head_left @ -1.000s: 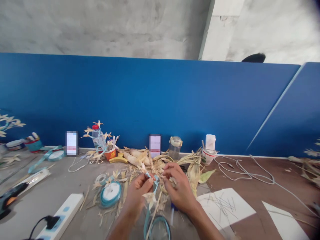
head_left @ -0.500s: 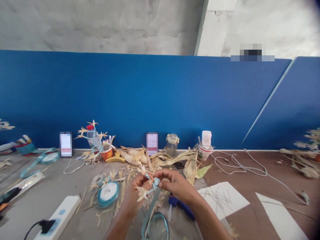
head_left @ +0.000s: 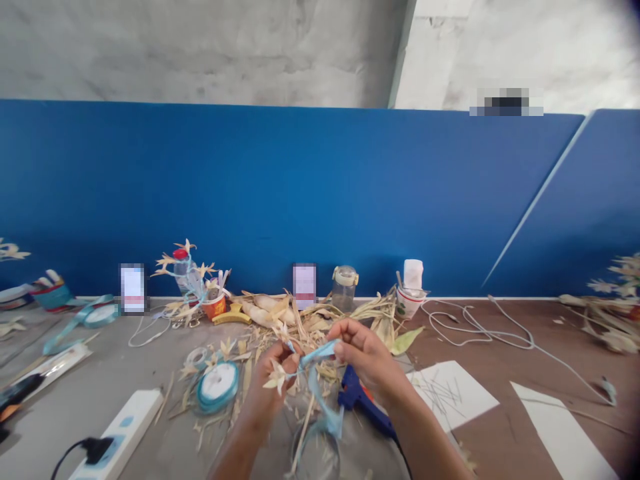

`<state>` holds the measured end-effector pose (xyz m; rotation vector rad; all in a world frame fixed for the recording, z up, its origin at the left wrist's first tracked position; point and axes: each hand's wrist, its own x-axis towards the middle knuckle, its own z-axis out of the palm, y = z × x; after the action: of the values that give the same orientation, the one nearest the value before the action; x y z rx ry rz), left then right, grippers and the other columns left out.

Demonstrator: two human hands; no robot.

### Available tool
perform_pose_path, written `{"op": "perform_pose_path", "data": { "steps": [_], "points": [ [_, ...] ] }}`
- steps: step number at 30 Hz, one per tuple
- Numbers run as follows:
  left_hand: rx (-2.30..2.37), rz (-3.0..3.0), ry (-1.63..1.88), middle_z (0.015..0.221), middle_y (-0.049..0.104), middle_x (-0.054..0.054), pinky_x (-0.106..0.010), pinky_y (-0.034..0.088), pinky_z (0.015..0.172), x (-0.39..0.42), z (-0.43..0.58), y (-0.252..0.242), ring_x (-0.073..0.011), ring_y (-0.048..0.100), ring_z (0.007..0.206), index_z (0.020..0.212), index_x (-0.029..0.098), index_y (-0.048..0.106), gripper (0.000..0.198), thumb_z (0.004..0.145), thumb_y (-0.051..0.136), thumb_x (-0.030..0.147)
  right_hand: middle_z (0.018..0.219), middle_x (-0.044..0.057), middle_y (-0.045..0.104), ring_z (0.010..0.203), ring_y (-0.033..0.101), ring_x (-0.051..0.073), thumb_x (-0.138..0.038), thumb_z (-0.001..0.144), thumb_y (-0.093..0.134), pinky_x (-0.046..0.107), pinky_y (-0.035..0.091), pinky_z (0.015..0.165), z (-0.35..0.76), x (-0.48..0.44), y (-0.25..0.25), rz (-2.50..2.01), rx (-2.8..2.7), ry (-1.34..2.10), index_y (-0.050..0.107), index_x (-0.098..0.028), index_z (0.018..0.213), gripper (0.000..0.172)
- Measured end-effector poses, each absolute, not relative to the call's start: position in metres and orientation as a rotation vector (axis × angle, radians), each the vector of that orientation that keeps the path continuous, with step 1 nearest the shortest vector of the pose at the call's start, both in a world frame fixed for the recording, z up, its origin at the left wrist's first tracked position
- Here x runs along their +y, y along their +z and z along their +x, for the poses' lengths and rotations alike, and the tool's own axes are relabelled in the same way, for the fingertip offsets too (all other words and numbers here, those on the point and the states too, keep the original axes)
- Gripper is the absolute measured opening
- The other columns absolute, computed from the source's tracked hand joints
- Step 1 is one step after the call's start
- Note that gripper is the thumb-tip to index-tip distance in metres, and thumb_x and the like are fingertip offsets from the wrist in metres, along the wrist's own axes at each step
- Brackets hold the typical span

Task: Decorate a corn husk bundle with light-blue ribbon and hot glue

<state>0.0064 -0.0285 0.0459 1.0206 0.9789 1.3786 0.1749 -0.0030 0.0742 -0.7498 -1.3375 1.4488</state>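
Between the fingers of my left hand [head_left: 277, 373] is a small stem with pale corn-husk flowers [head_left: 277, 377] at its ends, partly wrapped in light blue. My right hand [head_left: 365, 357] pinches a light blue ribbon [head_left: 323, 351] and holds it taut to the right of the stem. The ribbon's loose length hangs down to a ribbon roll [head_left: 316, 453] on the table below the hands. Beside my right wrist lies a dark blue glue gun [head_left: 365, 403]. The fingertips of my left hand partly hide the stem.
Left of the hands lies a blue ribbon spool [head_left: 217, 387] among husk scraps. A white power strip [head_left: 120, 433] is at the front left. Husks [head_left: 270, 312], a clear jar [head_left: 344, 290] and a paper cup [head_left: 410, 303] stand along the blue partition. Thin wires lie on white paper [head_left: 467, 407].
My right hand has moved right and slightly up, drawing the ribbon out from the stem. The hanging ribbon has swung right, uncovering more of the glue gun. My left hand stays nearly in place.
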Motion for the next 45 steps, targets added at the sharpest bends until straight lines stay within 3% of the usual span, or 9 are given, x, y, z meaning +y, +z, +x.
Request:
{"op": "perform_pose_path", "data": {
  "steps": [7, 12, 15, 18, 21, 25, 31, 37, 45],
  "points": [
    [1.118, 1.107, 1.402, 0.063, 0.051, 0.0, -0.023, 0.029, 0.05, -0.021, -0.002, 0.037, -0.0126, 0.039, 0.054, 0.074, 0.02, 0.062, 0.012, 0.068, 0.064, 0.03, 0.064, -0.001, 0.054, 0.05, 0.04, 0.009, -0.034, 0.067, 0.068, 0.022, 0.03, 0.046, 0.202, -0.007, 0.089, -0.82, -1.174, 1.172, 0.057, -0.019, 0.071, 0.02],
    [1.277, 1.234, 1.536, 0.059, 0.05, 0.002, -0.024, 0.033, 0.054, -0.012, -0.011, 0.033, -0.0123, 0.039, 0.052, 0.075, 0.02, 0.062, 0.009, 0.07, 0.06, 0.027, 0.059, 0.0, 0.052, 0.05, 0.045, 0.013, -0.041, 0.072, 0.061, 0.024, 0.033, 0.045, 0.232, -0.011, 0.097, -0.873, -1.187, 1.005, 0.054, -0.021, 0.07, 0.021],
    [1.325, 1.347, 1.56, 0.061, 0.052, 0.001, -0.025, 0.036, 0.058, -0.01, -0.013, 0.03, -0.0145, 0.045, 0.058, 0.076, 0.019, 0.061, 0.011, 0.072, 0.056, 0.028, 0.083, 0.006, 0.061, 0.075, 0.056, 0.021, -0.042, 0.072, 0.06, 0.032, 0.044, 0.063, 0.245, -0.007, 0.098, -1.136, -1.408, 0.669, 0.061, -0.021, 0.086, 0.025],
    [1.309, 1.469, 1.485, 0.064, 0.053, 0.001, -0.025, 0.037, 0.058, -0.01, -0.011, 0.026, -0.0152, 0.047, 0.061, 0.078, 0.018, 0.06, 0.015, 0.075, 0.052, 0.03, 0.113, 0.01, 0.056, 0.107, 0.048, 0.027, -0.042, 0.074, 0.057, 0.041, 0.038, 0.089, 0.241, -0.001, 0.096, -1.257, -1.558, 0.399, 0.06, -0.02, 0.104, 0.037],
    [1.235, 1.521, 1.378, 0.065, 0.053, 0.0, -0.025, 0.036, 0.056, -0.013, -0.009, 0.021, -0.0145, 0.046, 0.06, 0.079, 0.018, 0.059, 0.018, 0.076, 0.05, 0.033, 0.109, 0.009, 0.061, 0.103, 0.053, 0.024, -0.04, 0.084, 0.043, 0.038, 0.039, 0.089, 0.216, 0.002, 0.087, -1.136, -1.792, 0.739, 0.062, -0.021, 0.102, 0.033],
    [1.161, 1.557, 1.287, 0.067, 0.053, 0.0, -0.025, 0.036, 0.057, -0.017, -0.006, 0.021, -0.0143, 0.046, 0.061, 0.08, 0.018, 0.057, 0.018, 0.077, 0.051, 0.034, 0.079, 0.004, 0.066, 0.08, 0.058, 0.019, -0.034, 0.086, 0.038, 0.03, 0.042, 0.074, 0.174, 0.004, 0.064, -1.047, -1.958, 1.048, 0.066, -0.017, 0.078, 0.033],
    [1.073, 1.534, 1.184, 0.07, 0.053, -0.001, -0.025, 0.037, 0.06, -0.02, -0.003, 0.029, -0.0146, 0.047, 0.065, 0.078, 0.018, 0.056, 0.016, 0.077, 0.051, 0.033, 0.056, -0.005, 0.05, 0.055, 0.042, 0.01, -0.029, 0.072, 0.056, 0.021, 0.031, 0.054, 0.153, 0.007, 0.042, -1.018, -1.803, 1.424, 0.061, -0.017, 0.065, 0.015],
    [1.067, 1.433, 1.197, 0.068, 0.051, 0.001, -0.023, 0.034, 0.056, -0.02, -0.003, 0.031, -0.0123, 0.043, 0.06, 0.08, 0.018, 0.053, 0.019, 0.076, 0.053, 0.037, 0.064, -0.002, 0.049, 0.065, 0.046, 0.012, -0.018, 0.064, 0.061, 0.023, 0.032, 0.06, 0.153, 0.004, 0.052, -1.095, -1.726, 1.183, 0.058, -0.016, 0.056, 0.009],
    [1.02, 1.283, 1.211, 0.065, 0.048, 0.002, -0.023, 0.03, 0.053, -0.017, -0.005, 0.024, -0.0102, 0.039, 0.056, 0.079, 0.017, 0.052, 0.022, 0.073, 0.056, 0.038, 0.064, -0.003, 0.051, 0.064, 0.046, 0.012, -0.017, 0.074, 0.052, 0.023, 0.033, 0.061, 0.162, 0.0, 0.059, -0.989, -1.841, 1.15, 0.052, -0.017, 0.064, 0.01]
  ]
}}
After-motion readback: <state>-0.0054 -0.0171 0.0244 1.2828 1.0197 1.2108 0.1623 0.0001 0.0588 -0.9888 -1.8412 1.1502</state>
